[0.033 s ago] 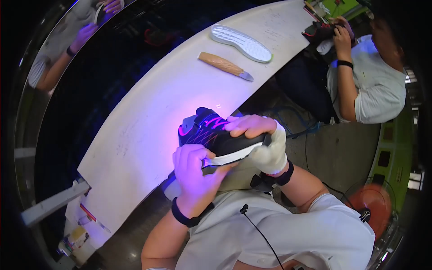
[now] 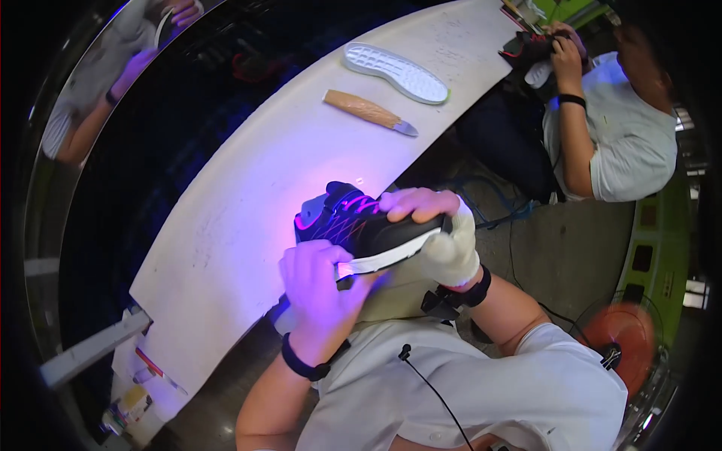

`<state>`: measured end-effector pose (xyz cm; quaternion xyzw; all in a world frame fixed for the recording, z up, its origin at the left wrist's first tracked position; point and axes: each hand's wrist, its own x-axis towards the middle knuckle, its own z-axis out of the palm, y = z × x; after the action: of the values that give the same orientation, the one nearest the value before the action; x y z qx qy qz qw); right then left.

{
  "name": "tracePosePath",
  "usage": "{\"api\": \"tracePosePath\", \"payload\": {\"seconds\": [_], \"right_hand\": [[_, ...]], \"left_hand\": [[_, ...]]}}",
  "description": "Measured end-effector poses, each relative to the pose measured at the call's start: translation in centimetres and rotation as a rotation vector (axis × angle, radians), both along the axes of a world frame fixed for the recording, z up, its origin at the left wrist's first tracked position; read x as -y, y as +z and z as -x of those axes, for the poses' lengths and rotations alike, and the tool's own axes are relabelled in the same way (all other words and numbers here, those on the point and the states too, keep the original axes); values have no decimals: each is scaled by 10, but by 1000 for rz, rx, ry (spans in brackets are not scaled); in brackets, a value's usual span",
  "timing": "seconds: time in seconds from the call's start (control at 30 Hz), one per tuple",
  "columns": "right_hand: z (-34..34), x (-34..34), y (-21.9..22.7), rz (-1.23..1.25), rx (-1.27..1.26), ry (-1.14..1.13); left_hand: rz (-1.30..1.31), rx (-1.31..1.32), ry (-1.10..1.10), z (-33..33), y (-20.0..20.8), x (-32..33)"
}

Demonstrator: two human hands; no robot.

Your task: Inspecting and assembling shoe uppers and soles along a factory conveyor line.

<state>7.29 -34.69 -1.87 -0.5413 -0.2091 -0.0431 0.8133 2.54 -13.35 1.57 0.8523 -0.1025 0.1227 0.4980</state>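
Note:
A black shoe [image 2: 374, 234] with pink laces and a white sole edge is held in front of my body, over the table's near edge. My left hand [image 2: 314, 279] grips its heel end, thumb under the sole and fingers along the side. Around the toe is my right hand [image 2: 445, 234], which wears a pale glove that leaves fingers bare; those fingers lie on top of the toe. Purple light falls on the heel and my left hand. Part of the shoe's underside is hidden.
On the white table [image 2: 241, 161] lie a wooden-handled knife [image 2: 362, 110] and a loose white sole [image 2: 396, 74]. Small tools and a jar [image 2: 134, 401] sit at the left end. A co-worker [image 2: 628, 139] holds another shoe at right. An orange fan [image 2: 620, 342] stands behind.
My left hand has shifted slightly left along the sole edge, showing more of its white side near the heel. The view has moved a little.

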Motion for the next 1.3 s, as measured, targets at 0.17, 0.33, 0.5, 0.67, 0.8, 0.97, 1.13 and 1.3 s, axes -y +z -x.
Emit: {"api": "tracePosePath", "payload": {"seconds": [0.17, 0.33, 0.5, 0.67, 0.8, 0.97, 1.13, 1.3], "right_hand": [[-18, 53, 7, 436, -288, 91], [-23, 51, 28, 857, 38, -49], [-30, 41, 33, 1087, 27, -6], [-45, -15, 1, 218, -569, -48], [-64, -60, 34, 507, 74, 27], [-73, -102, 91, 535, 288, 67], [-73, -125, 75, 250, 127, 66], [-100, -143, 55, -818, -721, 513]], "left_hand": [[-415, 81, -264, -47, 11, 9], [-446, 57, -289, -56, 8, 0], [-127, -31, -340, -61, -18, -60], [185, -227, -200, -52, 33, -101], [36, -128, -176, -54, 90, -102], [-67, -302, -151, -62, 96, -91], [-59, -419, -141, -61, 97, -111], [68, -488, 41, -48, 81, -113]]}}
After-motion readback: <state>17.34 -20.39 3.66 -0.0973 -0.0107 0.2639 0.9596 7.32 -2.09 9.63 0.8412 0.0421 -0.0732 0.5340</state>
